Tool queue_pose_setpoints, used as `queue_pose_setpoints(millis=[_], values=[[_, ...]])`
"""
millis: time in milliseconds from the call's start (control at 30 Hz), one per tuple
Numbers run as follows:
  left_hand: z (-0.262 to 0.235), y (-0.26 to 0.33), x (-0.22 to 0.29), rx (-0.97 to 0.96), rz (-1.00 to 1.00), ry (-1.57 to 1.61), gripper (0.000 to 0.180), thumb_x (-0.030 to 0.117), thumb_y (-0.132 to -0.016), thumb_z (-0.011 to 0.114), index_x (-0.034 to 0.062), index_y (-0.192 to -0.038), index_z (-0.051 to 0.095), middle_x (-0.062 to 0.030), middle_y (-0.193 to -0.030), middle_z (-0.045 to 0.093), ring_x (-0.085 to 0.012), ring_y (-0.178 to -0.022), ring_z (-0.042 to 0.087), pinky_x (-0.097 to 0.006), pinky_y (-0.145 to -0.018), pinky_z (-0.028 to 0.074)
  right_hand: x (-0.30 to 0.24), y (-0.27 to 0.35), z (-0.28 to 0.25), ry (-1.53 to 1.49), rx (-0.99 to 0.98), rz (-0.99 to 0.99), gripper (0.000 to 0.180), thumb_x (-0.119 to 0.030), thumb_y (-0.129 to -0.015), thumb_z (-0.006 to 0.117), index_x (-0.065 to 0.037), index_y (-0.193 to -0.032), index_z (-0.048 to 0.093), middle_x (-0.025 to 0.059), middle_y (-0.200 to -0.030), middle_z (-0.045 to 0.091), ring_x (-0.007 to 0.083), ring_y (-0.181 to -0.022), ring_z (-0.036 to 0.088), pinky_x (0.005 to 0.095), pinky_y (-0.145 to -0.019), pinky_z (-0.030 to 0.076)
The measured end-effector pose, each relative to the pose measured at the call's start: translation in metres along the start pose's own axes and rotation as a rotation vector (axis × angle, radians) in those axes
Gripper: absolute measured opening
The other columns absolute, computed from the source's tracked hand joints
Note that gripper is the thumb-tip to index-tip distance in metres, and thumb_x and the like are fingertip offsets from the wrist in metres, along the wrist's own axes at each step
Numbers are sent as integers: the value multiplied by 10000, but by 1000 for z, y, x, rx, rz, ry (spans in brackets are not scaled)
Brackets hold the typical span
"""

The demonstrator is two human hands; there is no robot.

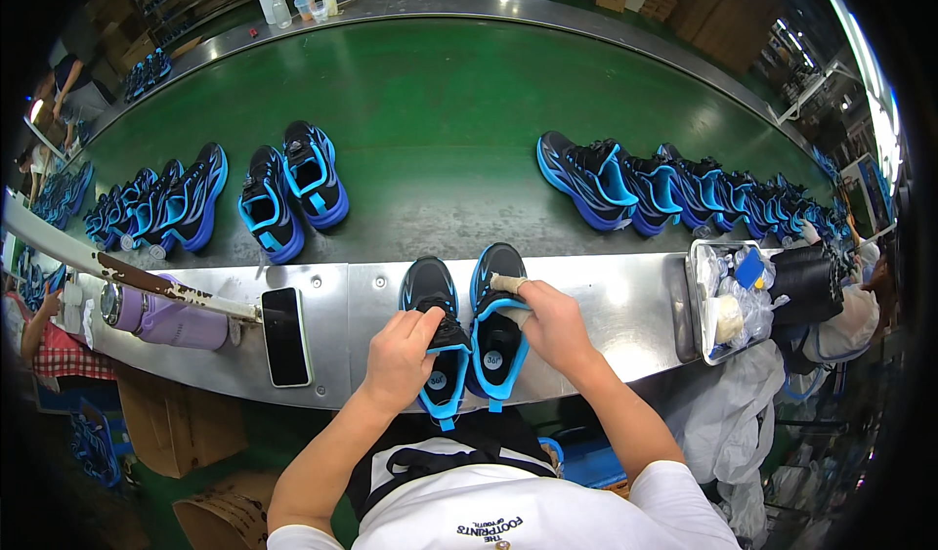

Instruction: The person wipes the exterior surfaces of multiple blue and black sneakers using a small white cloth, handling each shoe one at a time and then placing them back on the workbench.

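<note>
Black and blue, a pair of shoes (469, 340) is stood on the steel ledge (616, 320), long axes running away from the body. The left shoe's tongue is pinched by the left hand (399, 357), fingers closed. A cloth pad (508, 283) is pressed on the right shoe's collar beneath the right hand (554, 323), fingers curled over it.

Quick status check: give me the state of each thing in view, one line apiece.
left hand: gripping the tongue of the left shoe.
right hand: on the right shoe, pressing a pale pad to its collar.
phone: flat on the steel ledge, screen dark.
purple bottle: lying on its side.
shoe pair on belt: upright, side by side.
tray: filled with bags.
</note>
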State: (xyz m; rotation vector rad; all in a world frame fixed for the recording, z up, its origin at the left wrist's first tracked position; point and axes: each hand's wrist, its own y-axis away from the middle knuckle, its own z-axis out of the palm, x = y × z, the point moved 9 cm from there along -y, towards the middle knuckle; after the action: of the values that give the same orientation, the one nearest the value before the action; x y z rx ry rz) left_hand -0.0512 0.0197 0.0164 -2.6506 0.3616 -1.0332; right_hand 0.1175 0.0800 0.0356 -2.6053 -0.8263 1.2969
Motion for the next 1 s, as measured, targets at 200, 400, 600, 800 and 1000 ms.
queue_pose_setpoints(millis=[200, 400, 600, 800, 1000], values=[[-12, -20, 2, -164, -143, 18, 509, -61, -632, 634, 96, -1116, 626, -131, -1054, 602, -335, -924, 590, -401, -783, 500, -3, -23, 14, 104, -202, 223, 387, -40, -760, 725, -100, -1136, 656, 137, -1043, 630, 306, -928, 642, 354, -786, 532], [-3, -8, -23, -276, -131, 142, 475, 15, -605, 615, 140, -1060, 674, -164, -1293, 520, -391, -1100, 487, -444, -971, 428, -10, -7, 28, -123, -274, 143, 381, 0, -744, 703, -133, -1101, 673, 202, -1232, 520, 390, -1161, 523, 438, -971, 457], [13, 15, 17, -276, -6, -246, 491, 236, -721, 717, 65, -1174, 633, -246, -1508, 306, -384, -1112, 457, -465, -928, 366, -37, 22, 45, 269, -233, -62, 409, 5, -798, 597, 16, -1207, 584, 313, -1324, 428, 500, -1226, 447, 492, -1031, 424], [18, 32, 16, -308, -103, -235, 545, 269, -830, 666, 49, -1315, 549, -317, -1527, 190, -406, -1127, 438, -473, -936, 337, -31, 38, 57, 23, -252, 68, 602, 16, -785, 642, 40, -1355, 450, 374, -1474, 195, 549, -1361, 251, 538, -1131, 265], [18, 41, 42, -121, -139, -281, 763, 293, -865, 633, 75, -1509, 287, -346, -1530, 134, -411, -1172, 411, -501, -971, 275, -49, 52, 50, 21, -173, -15, 777, -64, -760, 693, 8, -1454, 351, 372, -1520, 69, 574, -1393, 138, 549, -1134, 234]])
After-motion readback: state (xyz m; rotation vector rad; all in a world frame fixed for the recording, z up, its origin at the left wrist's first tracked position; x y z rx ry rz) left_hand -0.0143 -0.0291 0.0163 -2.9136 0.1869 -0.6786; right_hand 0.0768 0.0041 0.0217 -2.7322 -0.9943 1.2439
